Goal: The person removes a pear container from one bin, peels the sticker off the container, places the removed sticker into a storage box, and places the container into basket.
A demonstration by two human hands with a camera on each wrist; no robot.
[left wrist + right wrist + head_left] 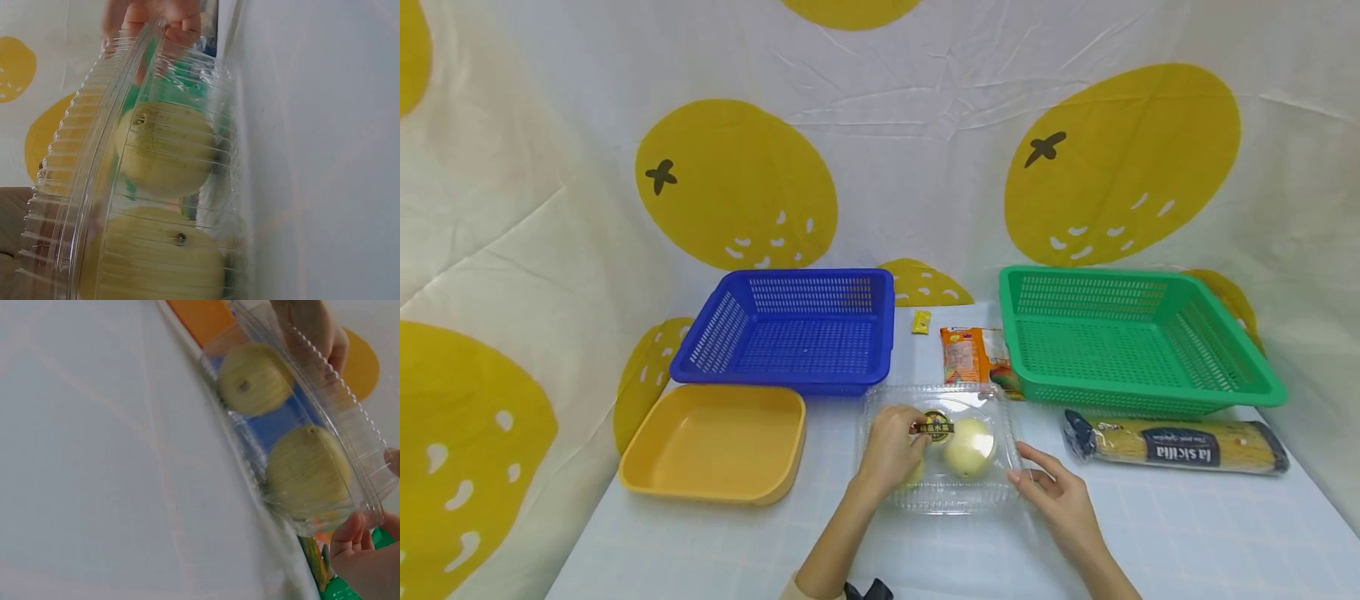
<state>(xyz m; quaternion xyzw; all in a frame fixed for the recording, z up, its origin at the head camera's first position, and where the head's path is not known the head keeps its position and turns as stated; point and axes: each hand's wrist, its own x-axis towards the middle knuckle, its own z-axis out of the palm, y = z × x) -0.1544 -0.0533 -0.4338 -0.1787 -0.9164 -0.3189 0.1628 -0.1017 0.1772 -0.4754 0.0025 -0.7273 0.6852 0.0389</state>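
A clear plastic clamshell container [947,492] with a ridged lid sits on the table in front of me. Two pale yellow round fruits are inside; one fruit [968,447] shows plainly, while my left hand [887,446] partly covers the other. A black label [938,427] with gold print is on the lid, and the left thumb and forefinger pinch its left end. At the container's right side, my right hand [1060,493] grips the rim between thumb and fingers. The right wrist view shows those fingertips [350,531] at the rim's corner.
Behind stand a blue basket [880,350] and a green basket [1150,392]. An orange-yellow tub [715,442] is at left, a bag of spaghetti [1180,446] at right. Between the baskets lie an orange packet [961,354] and a small yellow sachet [921,322].
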